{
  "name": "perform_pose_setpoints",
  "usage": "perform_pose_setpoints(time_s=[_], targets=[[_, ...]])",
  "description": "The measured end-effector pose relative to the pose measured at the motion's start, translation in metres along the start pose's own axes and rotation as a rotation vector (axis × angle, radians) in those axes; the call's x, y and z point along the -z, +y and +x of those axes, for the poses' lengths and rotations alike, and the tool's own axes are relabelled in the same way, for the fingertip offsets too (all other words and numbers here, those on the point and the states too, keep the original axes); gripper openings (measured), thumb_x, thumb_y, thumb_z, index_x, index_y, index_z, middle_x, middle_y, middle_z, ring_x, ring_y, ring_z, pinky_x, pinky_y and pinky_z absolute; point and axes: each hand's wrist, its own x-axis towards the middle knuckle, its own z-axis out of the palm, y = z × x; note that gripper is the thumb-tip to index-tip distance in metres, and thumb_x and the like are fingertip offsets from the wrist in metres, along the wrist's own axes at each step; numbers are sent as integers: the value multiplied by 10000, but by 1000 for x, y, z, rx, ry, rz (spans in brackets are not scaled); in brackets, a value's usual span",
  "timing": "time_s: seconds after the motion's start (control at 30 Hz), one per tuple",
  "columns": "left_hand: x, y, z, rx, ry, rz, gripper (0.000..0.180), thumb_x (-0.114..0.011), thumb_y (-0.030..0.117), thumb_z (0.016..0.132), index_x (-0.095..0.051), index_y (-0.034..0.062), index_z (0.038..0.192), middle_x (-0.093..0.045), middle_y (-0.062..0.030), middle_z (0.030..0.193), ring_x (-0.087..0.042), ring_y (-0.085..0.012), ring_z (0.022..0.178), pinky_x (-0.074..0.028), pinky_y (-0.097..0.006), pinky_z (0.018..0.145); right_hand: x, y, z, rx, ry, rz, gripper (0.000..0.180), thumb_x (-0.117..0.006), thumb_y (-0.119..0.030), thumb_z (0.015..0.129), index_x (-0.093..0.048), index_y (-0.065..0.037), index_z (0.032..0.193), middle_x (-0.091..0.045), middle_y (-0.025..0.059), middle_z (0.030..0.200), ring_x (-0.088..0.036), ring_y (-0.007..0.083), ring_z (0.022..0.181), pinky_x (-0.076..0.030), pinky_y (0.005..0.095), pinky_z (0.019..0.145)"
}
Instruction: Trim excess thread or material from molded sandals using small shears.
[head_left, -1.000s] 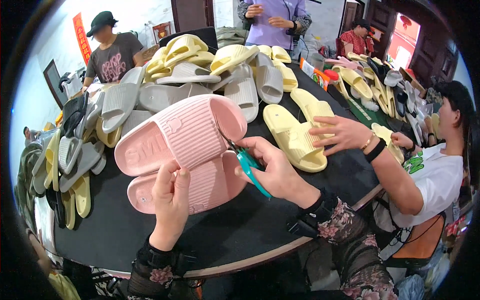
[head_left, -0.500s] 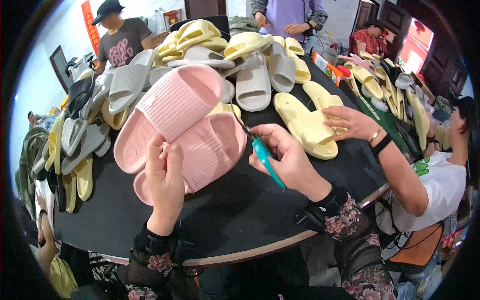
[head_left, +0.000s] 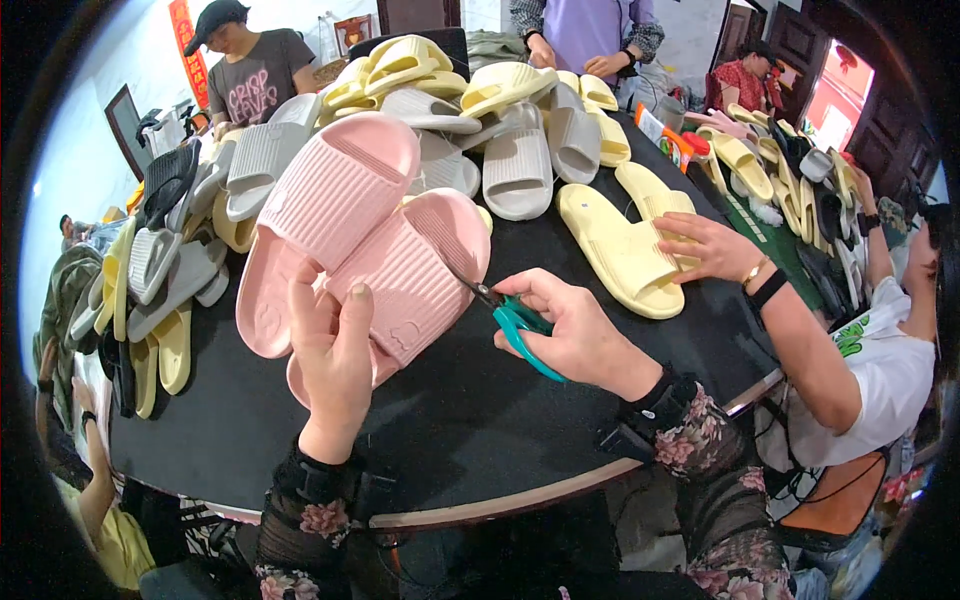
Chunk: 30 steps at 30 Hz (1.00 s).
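My left hand (head_left: 335, 355) grips a pair of pink ribbed slippers (head_left: 345, 215) by their lower edges, soles facing me, tilted up over the black round table (head_left: 460, 430). My right hand (head_left: 575, 335) is closed on small teal-handled scissors (head_left: 515, 322), whose blades touch the right edge of the nearer pink slipper.
Heaps of grey slippers (head_left: 520, 150) and yellow slippers (head_left: 620, 240) cover the far and left parts of the table. A seated person's hand (head_left: 700, 248) rests on a yellow slipper at right. Other people stand behind the table. Red-capped bottles (head_left: 665, 135) stand far right.
The pink slippers have been lifted and turned more upright toward me. My right hand with the scissors stays at the slipper's right edge.
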Motion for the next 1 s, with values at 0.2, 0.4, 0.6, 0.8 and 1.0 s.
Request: perform_pose_setpoints(time_s=[0.2, 0.4, 0.6, 0.8, 1.0], targets=[[-1, -2, -1, 36, -57, 21, 463, -499, 19, 939, -284, -63, 1341, -607, -208, 1118, -563, -164, 1043, -415, -262, 897, -1, -1, 2, 40, 66, -63, 387, -692, -110, 806, -529, 8, 1137, -686, 98, 854, -639, 110, 765, -512, 276, 680], [-8, -4, -6, 46, -46, -7, 462, -510, 4, 929, -291, -53, 1332, -618, -185, 1091, -574, -142, 997, -427, -245, 857, 2, 0, -2, 16, 30, -44, 429, -704, -19, 803, -505, 3, 1183, -622, 29, 932, -578, 63, 834, -473, 227, 762], [-5, -1, -6, 31, -130, 118, 440, -519, -1, 917, -333, -32, 1315, -631, -132, 959, -583, -82, 780, -445, -196, 672, 0, -1, -1, 72, 90, -43, 377, -706, -133, 810, -541, 7, 1118, -688, 95, 844, -661, 144, 757, -520, 295, 690], [-4, 0, -6, 82, -176, 110, 458, -519, -11, 907, -336, -34, 1326, -633, -133, 954, -579, -74, 757, -452, -195, 646, 0, -1, 1, 145, 202, -67, 426, -722, -137, 812, -531, 8, 1164, -670, 130, 954, -651, 141, 860, -516, 294, 755], [-11, -5, -8, 56, -183, 22, 493, -517, -35, 897, -321, -46, 1350, -637, -167, 1040, -618, -119, 895, -472, -216, 752, -1, 2, 2, 153, 215, -55, 403, -704, -112, 820, -529, 10, 1162, -669, 131, 991, -640, 125, 883, -511, 283, 779]])
